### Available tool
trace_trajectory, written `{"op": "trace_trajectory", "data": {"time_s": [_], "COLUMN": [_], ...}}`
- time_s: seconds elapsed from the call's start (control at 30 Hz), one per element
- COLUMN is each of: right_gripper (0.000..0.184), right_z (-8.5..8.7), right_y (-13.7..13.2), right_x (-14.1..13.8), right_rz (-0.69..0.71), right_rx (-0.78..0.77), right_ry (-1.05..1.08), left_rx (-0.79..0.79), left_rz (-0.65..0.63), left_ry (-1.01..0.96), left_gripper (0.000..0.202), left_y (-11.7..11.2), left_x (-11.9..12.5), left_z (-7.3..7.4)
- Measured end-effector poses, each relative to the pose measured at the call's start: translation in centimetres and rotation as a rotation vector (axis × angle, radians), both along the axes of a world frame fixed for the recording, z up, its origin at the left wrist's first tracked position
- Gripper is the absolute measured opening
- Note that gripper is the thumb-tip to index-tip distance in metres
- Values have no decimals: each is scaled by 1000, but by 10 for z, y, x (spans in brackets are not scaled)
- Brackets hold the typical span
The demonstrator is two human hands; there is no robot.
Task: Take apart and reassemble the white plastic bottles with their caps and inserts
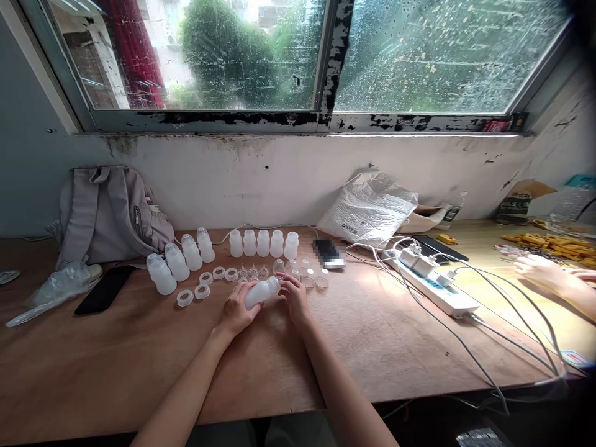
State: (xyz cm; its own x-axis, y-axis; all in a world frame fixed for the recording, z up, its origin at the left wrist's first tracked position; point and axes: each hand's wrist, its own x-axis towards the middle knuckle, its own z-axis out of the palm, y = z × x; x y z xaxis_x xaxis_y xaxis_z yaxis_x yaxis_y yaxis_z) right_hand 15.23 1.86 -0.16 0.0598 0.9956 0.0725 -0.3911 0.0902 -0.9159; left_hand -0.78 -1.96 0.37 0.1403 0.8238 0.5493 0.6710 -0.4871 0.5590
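My left hand point(238, 308) is wrapped around the body of a frosted white baby bottle point(259, 292), held tilted above the table. At its neck end the fingers of my right hand point(295, 297) close on the top, partly hiding it. Several capped bottles point(177, 261) stand to the left in a slanted row. Behind my hands is a line of open bottle bodies point(263, 243). White collar rings point(202, 291) lie left of my left hand. Clear silicone nipples point(253, 271) sit just beyond the held bottle, and clear domed caps point(321, 279) are right of my right hand.
A grey backpack point(112, 214) and a black phone point(105, 290) lie at left. On the right are a silver bag point(367, 208), a pixelated dark object point(329, 253) and a power strip point(433, 285) with trailing cables. Another person's hand point(540, 273) is near yellow pieces point(554, 248).
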Motion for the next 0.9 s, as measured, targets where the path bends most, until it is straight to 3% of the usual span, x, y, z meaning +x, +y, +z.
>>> {"op": "trace_trajectory", "data": {"time_s": [0.73,0.9], "right_gripper": [21,17], "right_z": [5,3], "right_y": [-2,-2], "right_x": [1,0], "right_rz": [79,98], "right_rx": [5,-8], "right_ry": [48,23], "left_rx": [-168,-109], "left_rz": [-100,-75], "left_ry": [-91,-75], "left_gripper": [30,30], "left_y": [-2,-4], "left_x": [-2,-3], "left_z": [2,4]}}
